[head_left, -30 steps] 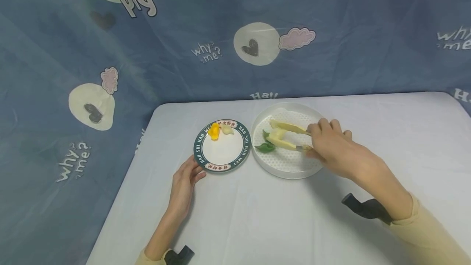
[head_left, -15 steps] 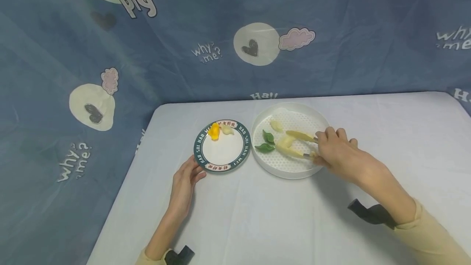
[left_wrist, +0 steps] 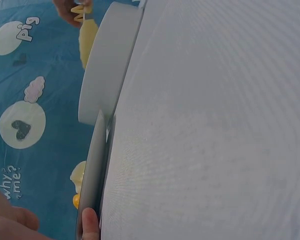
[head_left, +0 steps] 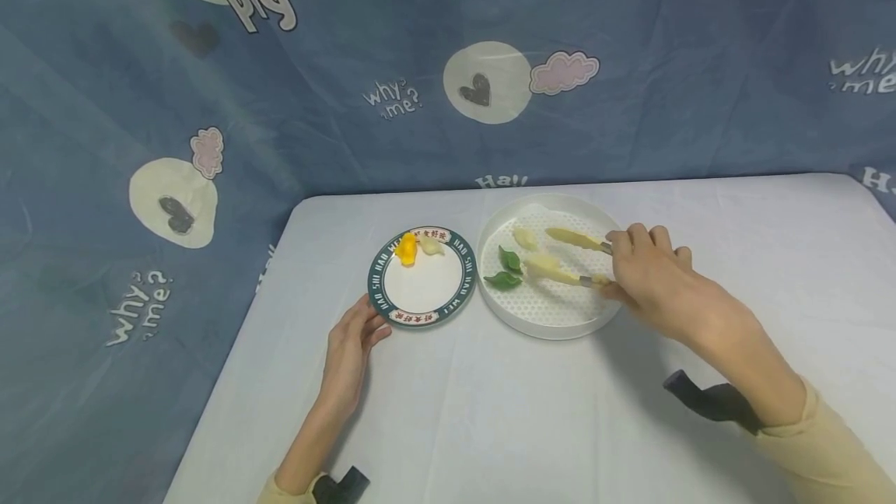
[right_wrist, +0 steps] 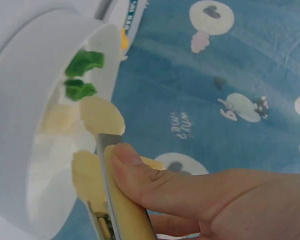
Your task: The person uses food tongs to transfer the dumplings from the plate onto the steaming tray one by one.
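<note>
The person's right hand point(head_left: 651, 278) is gripping yellow tongs point(head_left: 575, 239), their jaws standing apart over the round white tray point(head_left: 549, 330). A pale yellow piece point(head_left: 542, 261) is lying in the tray at the nearer jaw's tip, well beyond the fingers; whether tip and piece are touching cannot be told. The left hand point(head_left: 348, 344) is holding the green-rimmed plate point(head_left: 420, 286) by its edge.
</note>
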Tool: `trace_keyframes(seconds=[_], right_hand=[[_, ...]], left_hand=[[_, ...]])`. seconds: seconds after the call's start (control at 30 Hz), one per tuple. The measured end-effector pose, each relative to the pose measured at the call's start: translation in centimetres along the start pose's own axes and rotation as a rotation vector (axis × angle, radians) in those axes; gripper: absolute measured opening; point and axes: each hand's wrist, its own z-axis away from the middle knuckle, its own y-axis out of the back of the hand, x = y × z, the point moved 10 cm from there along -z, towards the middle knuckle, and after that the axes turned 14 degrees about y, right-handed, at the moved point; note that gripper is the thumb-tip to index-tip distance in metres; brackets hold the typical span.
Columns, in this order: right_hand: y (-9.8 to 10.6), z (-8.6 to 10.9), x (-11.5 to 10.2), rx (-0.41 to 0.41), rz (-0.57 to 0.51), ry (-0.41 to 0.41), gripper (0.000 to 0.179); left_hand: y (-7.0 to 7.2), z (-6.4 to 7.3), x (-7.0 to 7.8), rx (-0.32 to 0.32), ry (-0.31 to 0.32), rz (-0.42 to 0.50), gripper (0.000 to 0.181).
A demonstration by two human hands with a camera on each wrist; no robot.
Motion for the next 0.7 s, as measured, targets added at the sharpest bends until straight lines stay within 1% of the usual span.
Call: trace_keyframes(seconds=[0.13,0.3,0.4,0.43,0.53,0.7], right_hand=[[0.5,-1.4,-1.7,0.013,-0.015,0.015,0.061],[0.5,-4.1,-5.2,0.019,0.008,0.081,0.054],[0.1,-5.7,-7.0,0.009,0.017,0.108,0.051],[-0.1,-6.2,-7.4,0.003,0.012,0.112,0.048],[-0.7,-7.6,-8.3,-0.016,0.011,0.122,0.046],[-1.7,-9.5,-9.4,-0.04,0.046,0.16,0.048]], left_hand=[[0.3,0.0,0.1,0.006,-0.003,0.002,0.059],[0.4,0.0,-0.1,0.009,0.001,0.003,0.06],[0.3,0.0,-0.2,0.003,0.002,0.005,0.06],[0.2,-0.1,-0.3,0.001,0.001,0.007,0.06],[0.2,-0.1,-0.3,0.001,-0.006,0.012,0.059],[0.1,-0.1,-0.2,0.007,-0.006,0.012,0.059]])
